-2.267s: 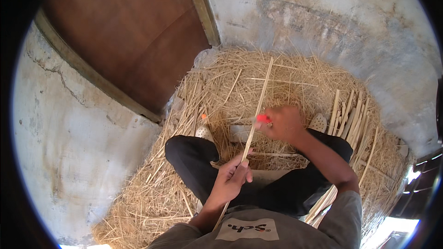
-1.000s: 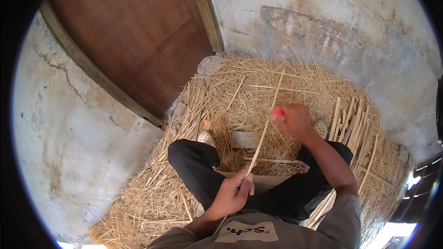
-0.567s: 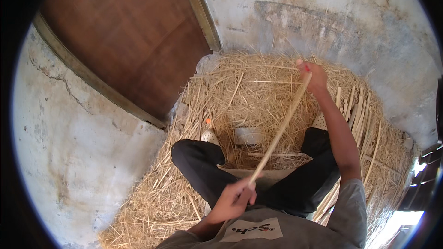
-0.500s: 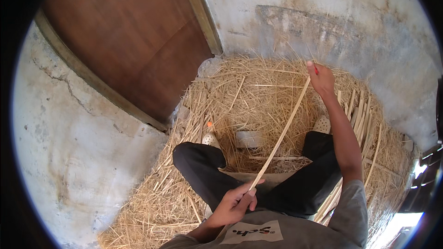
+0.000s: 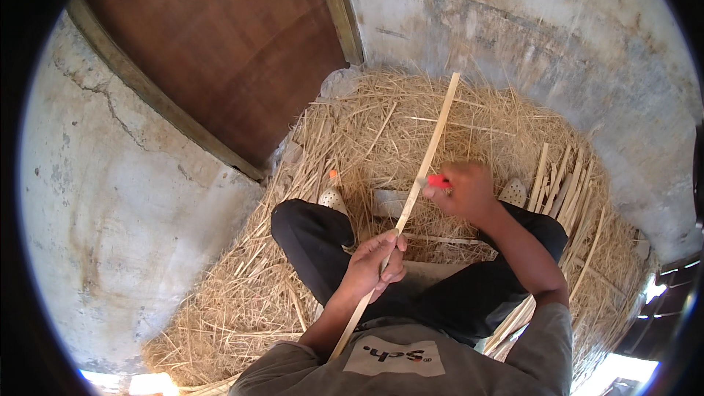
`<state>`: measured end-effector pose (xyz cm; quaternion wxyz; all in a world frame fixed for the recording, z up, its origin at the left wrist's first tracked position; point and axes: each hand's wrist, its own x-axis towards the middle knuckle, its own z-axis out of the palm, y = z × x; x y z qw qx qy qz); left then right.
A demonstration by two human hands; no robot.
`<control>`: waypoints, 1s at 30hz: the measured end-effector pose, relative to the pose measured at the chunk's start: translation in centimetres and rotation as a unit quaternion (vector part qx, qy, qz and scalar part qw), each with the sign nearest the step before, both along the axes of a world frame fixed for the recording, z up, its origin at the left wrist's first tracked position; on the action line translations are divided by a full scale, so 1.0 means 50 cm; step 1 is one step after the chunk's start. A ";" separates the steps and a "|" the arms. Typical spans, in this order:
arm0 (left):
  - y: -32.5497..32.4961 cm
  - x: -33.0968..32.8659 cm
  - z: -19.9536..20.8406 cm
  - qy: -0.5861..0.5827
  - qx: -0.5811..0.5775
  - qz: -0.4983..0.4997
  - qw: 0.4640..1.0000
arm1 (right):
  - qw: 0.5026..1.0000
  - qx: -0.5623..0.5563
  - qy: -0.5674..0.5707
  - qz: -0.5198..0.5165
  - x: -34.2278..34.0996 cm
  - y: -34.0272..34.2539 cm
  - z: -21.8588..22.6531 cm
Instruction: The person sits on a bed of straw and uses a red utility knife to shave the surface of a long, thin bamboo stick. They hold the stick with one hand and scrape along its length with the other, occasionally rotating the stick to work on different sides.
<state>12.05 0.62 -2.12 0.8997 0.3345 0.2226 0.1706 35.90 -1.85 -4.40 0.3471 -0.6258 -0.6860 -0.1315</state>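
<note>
Strip of pale wood (image 5: 438, 132) slants across the middle of the view, one end toward 1 o'clock, the other running down toward 6 o'clock beside the left forearm. The left hand (image 5: 375, 264), near 6 o'clock, grips it between thumb and curled fingers. The right hand (image 5: 466, 189), at 3 o'clock, is clenched around a red-handled tool (image 5: 438, 181), whose blurred tip is at the strip's edge.

Below all this, loose straw (image 5: 249, 323) covers the ground, banked against two stained plaster walls: a cracked left wall (image 5: 110, 235) at 8 to 9 o'clock and a right wall (image 5: 557, 37) at 1 to 2 o'clock. Between them, toward 11 o'clock, stands a brown panel (image 5: 220, 51) in a wooden frame (image 5: 341, 11). Daylight enters near 4 o'clock.

By count: one strip in hand, one tool, two hands, two pale perforated shoes (image 5: 334, 200), one grey block (image 5: 391, 203) between the shoes, one small orange piece (image 5: 333, 174) at 12 o'clock from the left shoe. Farther out at 3 o'clock lies a bundle of sticks (image 5: 568, 183), too overlapped to count.
</note>
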 end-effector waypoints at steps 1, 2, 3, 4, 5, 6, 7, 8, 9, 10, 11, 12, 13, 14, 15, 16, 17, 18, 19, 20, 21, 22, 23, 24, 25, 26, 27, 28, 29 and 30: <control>-0.001 0.002 -0.004 -0.010 -0.013 0.002 1.000 | 1.000 -0.012 -0.002 -0.005 0.008 0.006 0.006; -0.003 0.002 -0.005 -0.014 -0.037 0.009 0.999 | 1.000 -0.025 -0.004 -0.010 0.011 0.007 0.011; -0.007 0.002 -0.007 -0.018 -0.062 0.016 0.998 | 0.999 -0.028 -0.018 0.009 -0.003 -0.002 0.011; -0.006 0.005 -0.007 -0.026 -0.084 0.022 0.996 | 0.999 -0.029 -0.035 0.027 -0.026 -0.012 0.014; -0.003 0.009 -0.011 -0.042 -0.111 0.016 0.993 | 0.997 -0.030 -0.052 0.045 -0.037 -0.015 0.015; 0.001 0.014 -0.019 -0.058 -0.138 0.010 0.989 | 0.997 -0.026 -0.058 0.041 -0.029 -0.007 0.019; -0.003 0.015 -0.020 -0.069 -0.169 0.004 0.983 | 0.997 -0.025 -0.059 0.037 -0.021 0.000 0.020; -0.008 0.018 -0.018 -0.065 -0.173 0.012 0.983 | 0.997 -0.025 -0.060 0.033 -0.016 0.004 0.019; -0.012 0.023 -0.014 -0.061 -0.176 0.021 0.982 | 0.998 -0.003 -0.057 0.033 -0.019 0.006 0.014; -0.011 0.031 -0.007 -0.063 -0.175 0.029 0.982 | 0.997 0.023 -0.060 0.034 -0.015 0.014 0.010; -0.011 0.032 -0.003 -0.042 -0.155 0.030 0.987 | 0.996 0.050 -0.063 0.035 -0.010 0.022 0.006; -0.011 0.030 0.002 -0.022 -0.135 0.031 0.990 | 0.999 0.032 -0.037 -0.006 0.008 0.029 0.006; -0.012 0.027 0.004 0.001 -0.116 0.031 0.993 | 0.999 0.012 -0.008 -0.048 0.031 0.034 0.008; -0.014 0.024 0.003 -0.003 -0.117 0.023 0.993 | 0.996 -0.008 0.020 -0.091 0.042 0.035 0.008; -0.018 0.020 0.000 -0.008 -0.117 0.016 0.993 | 0.998 -0.024 -0.004 -0.064 0.040 0.031 0.006; -0.018 0.016 -0.004 -0.012 -0.115 0.011 0.993 | 0.998 -0.037 -0.028 -0.035 0.032 0.025 0.006; -0.015 0.013 -0.008 -0.007 -0.109 0.020 0.994 | 0.997 -0.050 -0.052 -0.006 0.022 0.017 0.005; -0.011 0.008 -0.012 -0.001 -0.102 0.029 0.994 | 0.998 -0.042 -0.046 0.013 0.000 0.010 0.003; -0.008 0.010 -0.014 0.002 -0.097 0.038 0.995 | 0.998 -0.034 -0.045 0.031 -0.024 0.003 0.003; -0.004 0.015 -0.012 0.001 -0.086 0.040 0.996 | 0.998 -0.027 -0.043 0.049 -0.035 0.001 0.004; 0.003 0.022 -0.006 0.000 -0.074 0.041 0.996 | 0.997 0.008 -0.056 0.055 -0.024 0.014 0.007; 0.004 0.020 -0.001 0.005 -0.064 0.041 0.997 | 0.997 0.004 -0.061 0.050 -0.023 0.021 0.010; 0.004 0.016 0.001 0.006 -0.064 0.044 0.997 | 0.997 0.000 -0.067 0.044 -0.023 0.026 0.013; 0.003 0.012 0.002 0.007 -0.065 0.047 0.997 | 0.997 -0.004 -0.072 0.039 -0.025 0.028 0.013; 0.005 0.016 0.003 0.002 -0.063 0.050 0.997 | 0.997 0.014 -0.071 0.037 -0.022 0.032 0.014; 0.007 0.018 0.004 0.016 -0.060 0.049 0.997 | 0.996 0.032 -0.070 0.036 -0.019 0.037 0.012; 0.007 0.020 0.003 0.030 -0.057 0.048 0.997 | 0.996 0.049 -0.069 0.034 -0.016 0.042 0.010; 0.004 0.013 0.001 0.049 -0.055 0.053 0.996 | 0.999 0.025 -0.041 -0.001 0.009 0.056 0.011; 0.003 0.006 -0.003 0.037 -0.056 0.034 0.997 | 0.999 -0.002 -0.015 -0.045 0.060 0.068 0.018; -0.006 -0.006 -0.008 0.029 -0.063 0.014 0.998 | 0.995 -0.034 0.015 -0.089 0.083 0.067 0.015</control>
